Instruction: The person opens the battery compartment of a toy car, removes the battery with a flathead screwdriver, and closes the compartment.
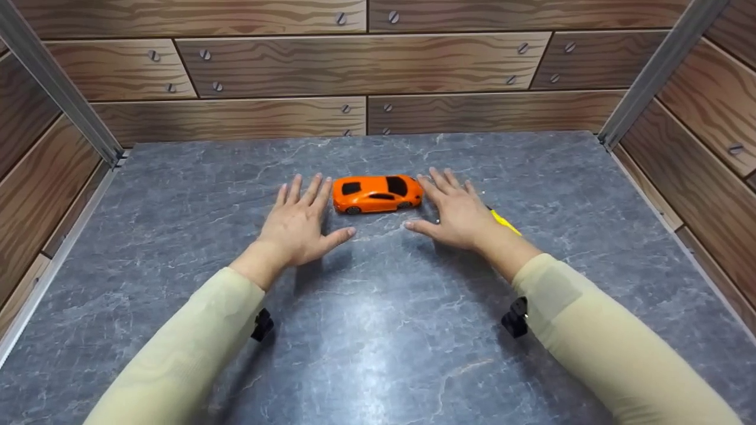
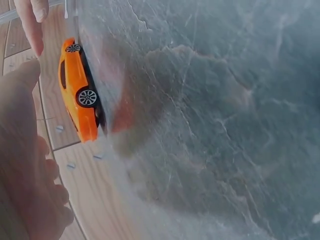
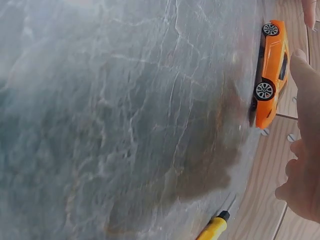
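An orange toy car with black windows stands on its wheels on the grey marbled tabletop. To its left, my left hand is spread with straight fingers and holds nothing. My right hand is spread likewise at the car's right end, its index fingertip close to the nose; whether it touches I cannot tell. Both wrist views show the car side-on, with spoked wheels. Beside the right hand lies a yellow-handled screwdriver, partly hidden by the hand and wrist; its black collar and thin shaft show in the right wrist view.
Wood-patterned panels stand behind the grey tabletop and along both sides. Metal corner posts rise at the back. A tiny bright speck lies near the right fingers, too small to identify.
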The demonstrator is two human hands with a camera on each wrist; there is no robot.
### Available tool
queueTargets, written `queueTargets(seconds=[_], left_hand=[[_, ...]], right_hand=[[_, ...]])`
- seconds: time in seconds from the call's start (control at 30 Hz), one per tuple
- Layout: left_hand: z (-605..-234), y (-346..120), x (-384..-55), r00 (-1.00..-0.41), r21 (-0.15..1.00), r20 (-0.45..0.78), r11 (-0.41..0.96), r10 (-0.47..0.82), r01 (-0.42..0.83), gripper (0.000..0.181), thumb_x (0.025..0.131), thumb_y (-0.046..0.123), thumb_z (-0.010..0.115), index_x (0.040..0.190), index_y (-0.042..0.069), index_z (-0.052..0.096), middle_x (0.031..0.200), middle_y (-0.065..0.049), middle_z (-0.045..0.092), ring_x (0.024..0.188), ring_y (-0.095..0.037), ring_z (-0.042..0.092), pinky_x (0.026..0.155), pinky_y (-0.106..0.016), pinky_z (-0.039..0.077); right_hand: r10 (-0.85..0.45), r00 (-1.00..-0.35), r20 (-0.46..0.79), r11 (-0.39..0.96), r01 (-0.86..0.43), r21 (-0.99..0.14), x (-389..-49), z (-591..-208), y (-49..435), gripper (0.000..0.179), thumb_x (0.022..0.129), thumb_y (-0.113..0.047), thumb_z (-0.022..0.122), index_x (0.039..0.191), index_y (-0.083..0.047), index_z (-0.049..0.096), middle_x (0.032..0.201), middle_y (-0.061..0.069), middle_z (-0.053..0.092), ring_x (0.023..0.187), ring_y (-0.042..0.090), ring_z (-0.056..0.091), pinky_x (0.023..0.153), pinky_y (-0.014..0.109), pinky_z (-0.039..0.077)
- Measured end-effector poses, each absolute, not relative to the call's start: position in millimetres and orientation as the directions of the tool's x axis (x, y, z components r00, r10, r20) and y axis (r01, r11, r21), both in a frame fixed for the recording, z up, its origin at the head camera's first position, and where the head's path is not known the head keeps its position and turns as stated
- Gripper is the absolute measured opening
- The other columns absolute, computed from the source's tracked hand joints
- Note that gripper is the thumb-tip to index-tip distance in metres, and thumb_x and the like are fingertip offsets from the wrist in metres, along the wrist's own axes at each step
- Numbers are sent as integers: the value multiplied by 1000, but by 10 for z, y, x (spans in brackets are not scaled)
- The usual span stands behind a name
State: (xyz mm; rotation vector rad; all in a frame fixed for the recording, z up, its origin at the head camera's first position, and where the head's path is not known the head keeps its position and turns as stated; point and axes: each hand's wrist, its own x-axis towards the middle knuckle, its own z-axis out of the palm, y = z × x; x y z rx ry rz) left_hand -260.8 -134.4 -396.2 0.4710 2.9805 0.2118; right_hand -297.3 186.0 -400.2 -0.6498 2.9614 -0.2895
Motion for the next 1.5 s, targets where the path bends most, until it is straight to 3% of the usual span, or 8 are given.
queueTargets(seconds=[0.83,1.5], left_hand=[[-4148,-1211,-2734,-912,169,-150,919,382,357,105,98,83,38,171,15,6,177,-5,7,162,-40,4,131,-55,1],[-4178,-1206,-2757,-895,204,-149,898,421,389,105,97,83,39,171,14,10,177,-6,8,162,-38,8,131,-51,6]], right_hand=[[-453,-879,-151,873,-403,-274,-2997,-4147,1671,101,96,-77,54,172,-20,17,178,9,7,162,35,2,128,64,9],[-450,-882,-140,869,-397,-294,-2969,-4156,1687,103,95,-76,58,172,-22,17,178,7,7,162,36,3,128,65,7]])
